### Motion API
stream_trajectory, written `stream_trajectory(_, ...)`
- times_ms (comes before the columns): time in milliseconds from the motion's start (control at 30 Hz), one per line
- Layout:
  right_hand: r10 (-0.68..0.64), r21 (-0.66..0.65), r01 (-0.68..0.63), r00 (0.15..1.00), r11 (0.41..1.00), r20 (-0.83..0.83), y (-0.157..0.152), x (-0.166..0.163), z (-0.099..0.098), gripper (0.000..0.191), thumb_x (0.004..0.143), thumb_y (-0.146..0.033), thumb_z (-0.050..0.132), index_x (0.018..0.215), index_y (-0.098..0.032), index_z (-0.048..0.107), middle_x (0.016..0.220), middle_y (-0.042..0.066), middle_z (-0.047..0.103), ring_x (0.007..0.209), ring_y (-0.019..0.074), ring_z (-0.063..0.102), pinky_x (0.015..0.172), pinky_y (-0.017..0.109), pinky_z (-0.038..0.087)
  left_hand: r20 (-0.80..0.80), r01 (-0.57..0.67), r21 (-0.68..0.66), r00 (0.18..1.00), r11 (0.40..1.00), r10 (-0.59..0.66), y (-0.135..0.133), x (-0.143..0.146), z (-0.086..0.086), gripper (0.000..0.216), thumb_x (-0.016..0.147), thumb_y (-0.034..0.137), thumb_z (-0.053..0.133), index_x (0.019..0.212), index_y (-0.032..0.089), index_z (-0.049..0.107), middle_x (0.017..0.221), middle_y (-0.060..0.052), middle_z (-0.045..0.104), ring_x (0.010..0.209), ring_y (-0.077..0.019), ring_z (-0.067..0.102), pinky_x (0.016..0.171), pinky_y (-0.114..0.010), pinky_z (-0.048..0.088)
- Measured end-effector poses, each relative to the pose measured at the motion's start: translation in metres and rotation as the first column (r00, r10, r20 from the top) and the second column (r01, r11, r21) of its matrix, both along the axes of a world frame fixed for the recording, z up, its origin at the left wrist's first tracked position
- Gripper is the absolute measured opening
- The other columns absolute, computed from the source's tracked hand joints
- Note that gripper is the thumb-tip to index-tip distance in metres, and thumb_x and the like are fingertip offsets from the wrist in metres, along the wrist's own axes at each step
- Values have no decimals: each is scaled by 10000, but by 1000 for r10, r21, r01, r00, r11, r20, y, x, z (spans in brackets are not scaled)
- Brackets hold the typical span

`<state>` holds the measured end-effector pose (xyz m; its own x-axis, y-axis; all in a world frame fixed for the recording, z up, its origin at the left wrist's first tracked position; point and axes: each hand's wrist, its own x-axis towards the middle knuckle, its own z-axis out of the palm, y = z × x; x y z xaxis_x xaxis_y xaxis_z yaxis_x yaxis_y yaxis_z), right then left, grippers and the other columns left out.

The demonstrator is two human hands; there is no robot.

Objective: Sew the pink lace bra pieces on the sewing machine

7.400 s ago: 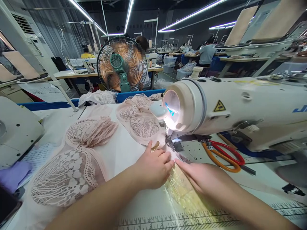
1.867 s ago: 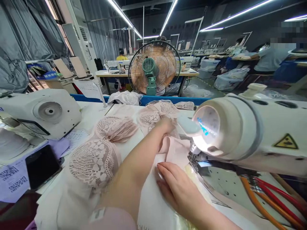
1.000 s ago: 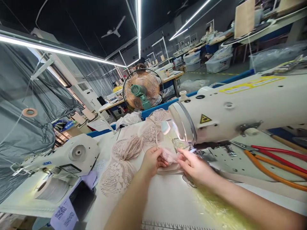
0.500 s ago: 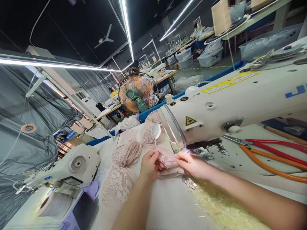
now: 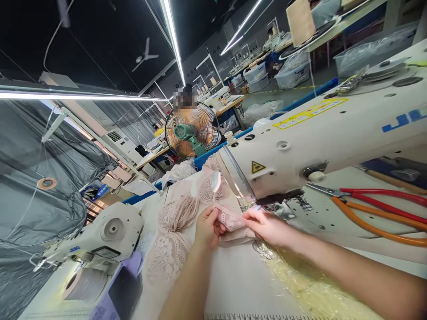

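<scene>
Between my two hands runs a narrow pale pink strap [image 5: 231, 212], stretched fairly straight beside the sewing machine head [image 5: 247, 178]. My left hand [image 5: 210, 227] pinches its left part, fingers curled around the lace fabric [image 5: 230, 222] below. Thumb and fingertips of my right hand [image 5: 268, 226] are closed on the strap's other end, close under the machine head; the needle area is hidden. Left of my hands, pale pink lace bras [image 5: 167, 255] lie in a row on the white table. A small whitish tab [image 5: 216, 182] shows above my left hand.
Red-handled and orange-handled scissors [image 5: 376, 213] lie at the right on the machine bed. Yellowish clear plastic [image 5: 300, 284] is under my right forearm. A second sewing machine [image 5: 110, 231] with a thread cone [image 5: 86, 284] stands left. Beyond the table are a fan [image 5: 191, 131] and a person.
The strap now shows as a distinct straight strip between my hands, lifted clear of the lace. Both hands keep their grip, nearly in place. The view has shifted slightly.
</scene>
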<state>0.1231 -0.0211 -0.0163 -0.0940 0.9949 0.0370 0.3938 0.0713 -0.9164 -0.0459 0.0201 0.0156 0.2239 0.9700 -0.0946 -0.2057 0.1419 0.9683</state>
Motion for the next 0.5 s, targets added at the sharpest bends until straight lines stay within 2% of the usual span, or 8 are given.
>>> stream_trajectory(67, 1, 12, -1, 1000, 1000, 17, -2, -1, 1, 196, 797, -288, 450, 821, -185, 615, 703, 30, 624, 675, 181, 573, 606, 278, 404, 31, -2, -1, 1000, 1000, 2, 1, -3, 2, 318, 575, 336, 804, 742, 136, 621, 414, 73, 488, 290, -38, 404, 298, -124, 270)
stream_trajectory(133, 2, 35, -3, 999, 999, 46, -5, -2, 1, 163, 789, -284, 453, 810, -197, 590, 655, 13, 595, 642, 181, 555, 574, 274, 379, 63, -1, -13, 998, 1000, 2, 2, -6, 5, 249, 564, 246, 796, 679, 140, 601, 442, 69, 501, 303, -27, 388, 310, -121, 272)
stream_trajectory(233, -1, 93, -7, 996, 996, 89, -9, -5, -3, 114, 792, -251, 425, 786, -216, 533, 613, -7, 540, 592, 171, 511, 545, 268, 339, 116, 2, -37, 993, 999, 2, 1, -9, 11, 271, 524, 119, 761, 517, 119, 490, 650, 16, 611, 376, -9, 429, 357, -128, 332)
stream_trajectory(300, -21, 195, -5, 991, 981, 130, -14, -8, -7, 110, 796, -226, 409, 797, -219, 519, 654, -1, 526, 606, 165, 490, 556, 267, 328, 163, -7, -34, 987, 999, 13, 0, -9, 15, 297, 536, 87, 716, 468, 116, 428, 715, 0, 610, 459, -29, 486, 440, -158, 416)
stream_trajectory(367, -71, 403, -30, 970, 915, 234, -18, -10, -13, 170, 808, -196, 382, 849, -223, 545, 730, 15, 523, 601, 153, 468, 536, 264, 299, 210, -32, -20, 977, 999, 35, 0, -9, 18, 303, 573, 98, 670, 448, 128, 395, 676, -6, 572, 564, -77, 545, 560, -212, 483)
stream_trajectory(433, -167, 609, -108, 911, 786, 378, -22, -13, -19, 252, 813, -146, 346, 883, -232, 573, 772, 21, 510, 537, 135, 420, 492, 271, 237, 249, -69, -10, 966, 998, 69, 1, -9, 20, 307, 594, 111, 639, 434, 138, 377, 657, -13, 550, 659, -117, 579, 660, -256, 503)
stream_trajectory(500, -262, 708, -156, 857, 689, 444, -24, -15, -22, 299, 789, -84, 335, 846, -237, 586, 761, 14, 495, 475, 122, 357, 479, 290, 183, 274, -106, -6, 956, 994, 104, 2, -10, 20, 300, 583, 105, 622, 420, 138, 372, 665, -16, 554, 693, -129, 587, 703, -269, 499)
